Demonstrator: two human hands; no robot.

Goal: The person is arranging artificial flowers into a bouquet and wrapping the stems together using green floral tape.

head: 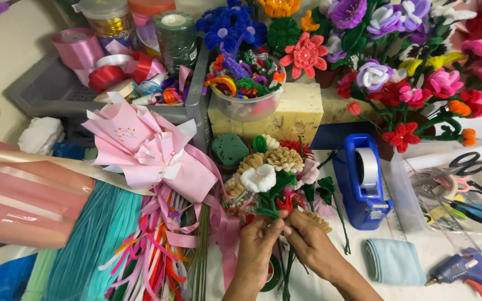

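Fingers of the left hand [259,237] and right hand [307,237] pinch together around the stems of a pipe-cleaner bouquet [271,175], near the table's front edge, just left of the blue tape dispenser [362,181]. Light, soft, easily bent, it seems best gripped low on the bundled stems. White, tan, red and green blooms crowd its top.

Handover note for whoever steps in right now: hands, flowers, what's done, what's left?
Left hand and right hand: both pinch the stems just under the small flower bunch.
Bunch: white, beige, red and green heads, held upright on the table in front of the blue tape dispenser.
Pink wrapped bouquet lies to the left; blue glue gun at right.
Done: heads gathered.
Left: stems show no binding or wrap yet.
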